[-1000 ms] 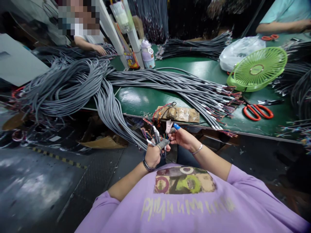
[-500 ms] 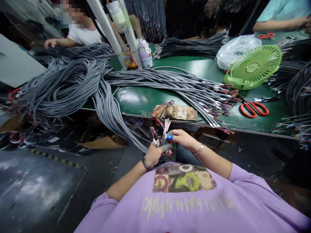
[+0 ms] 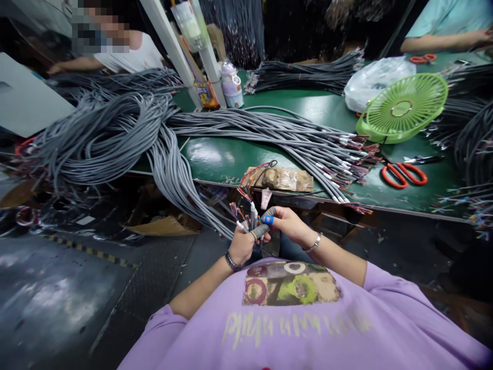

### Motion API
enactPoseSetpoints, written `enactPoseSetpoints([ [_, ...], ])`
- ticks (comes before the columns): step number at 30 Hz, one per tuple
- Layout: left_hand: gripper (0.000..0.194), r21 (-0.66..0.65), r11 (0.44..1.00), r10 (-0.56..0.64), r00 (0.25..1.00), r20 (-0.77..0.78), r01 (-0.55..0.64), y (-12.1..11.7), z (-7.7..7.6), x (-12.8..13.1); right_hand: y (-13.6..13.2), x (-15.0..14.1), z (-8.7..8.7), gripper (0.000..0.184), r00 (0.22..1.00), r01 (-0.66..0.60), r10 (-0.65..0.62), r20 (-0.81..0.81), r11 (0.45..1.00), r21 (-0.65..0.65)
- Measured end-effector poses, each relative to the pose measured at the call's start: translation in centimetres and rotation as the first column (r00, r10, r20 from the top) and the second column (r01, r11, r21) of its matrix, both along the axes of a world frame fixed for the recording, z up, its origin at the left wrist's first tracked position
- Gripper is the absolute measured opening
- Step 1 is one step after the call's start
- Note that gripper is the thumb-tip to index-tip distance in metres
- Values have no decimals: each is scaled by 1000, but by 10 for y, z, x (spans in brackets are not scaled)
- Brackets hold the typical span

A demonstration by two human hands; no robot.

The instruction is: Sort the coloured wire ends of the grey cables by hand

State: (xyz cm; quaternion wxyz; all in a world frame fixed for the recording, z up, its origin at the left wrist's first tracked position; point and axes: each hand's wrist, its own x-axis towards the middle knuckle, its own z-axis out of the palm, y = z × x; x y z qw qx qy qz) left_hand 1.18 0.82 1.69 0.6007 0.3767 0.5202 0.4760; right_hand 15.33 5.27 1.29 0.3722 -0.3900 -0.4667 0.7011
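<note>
My left hand is closed around the ends of several grey cables, whose coloured wires fan out above the fist. Its thumb wears a grey finger cover. My right hand meets it at the thumb, with thumb and forefinger pinched together. Blue tape wraps the right thumb and a grey cover sits on the forefinger. What lies in that pinch is too small to make out. Just beyond the hands, a tape-wrapped block with red and black leads lies at the table edge.
Grey cables with stripped ends spread over the green table, and a large coil lies at left. Orange-handled scissors, a green fan, a plastic bag and a bottle stand around. Two people work across the table.
My right hand has come in from beside the block to my left thumb, its fingers closing into a pinch. The left hand keeps its cables. The person at far left has reached further left.
</note>
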Motion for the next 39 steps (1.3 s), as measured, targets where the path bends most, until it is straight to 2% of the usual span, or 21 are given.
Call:
enactPoseSetpoints([
  [4, 25, 40, 992, 121, 992, 17, -122, 3, 0, -3, 4, 0, -7, 40, 998, 44, -47, -39, 996, -75],
  [8, 24, 27, 990, 137, 990, 47, -138, 8, 3, -5, 16, 3, -16, 43, 978, 142, -177, -112, 954, -263],
  [11, 22, 21, 995, 95, 993, 70, -97, 12, 7, -4, 27, 2, -15, 41, 971, 59, -140, -195, 925, -374],
  [14, 20, 14, 999, 49, 994, 93, -51, 16, 11, -3, 34, -4, -12, 41, 966, -31, -52, -253, 948, -316],
  [17, 18, -5, 1000, 27, 991, 130, -27, 20, 13, -4, 35, -9, -10, 44, 976, 94, -127, -179, 979, -180],
  [19, 17, -23, 1000, 24, 990, 142, -20, 22, 13, -4, 34, -10, -10, 46, 974, 160, -182, -136, 975, -155],
  [23, 17, -45, 999, 11, 989, 150, -4, 24, 10, -6, 32, -9, -6, 45, 976, 74, -108, -189, 981, -178],
  [27, 16, -36, 999, 8, 984, 178, -1, 26, 7, -8, 33, -10, -3, 43, 968, 49, -92, -234, 982, -184],
  [33, 18, -46, 999, 5, 981, 194, 4, 28, 8, -8, 37, -15, -11, 42, 923, -59, -57, -381, 956, -286],
  [39, 17, -35, 999, 8, 988, 157, -2, 30, 3, -5, 39, -21, -13, 37, 891, 1, -149, -430, 945, -326],
])
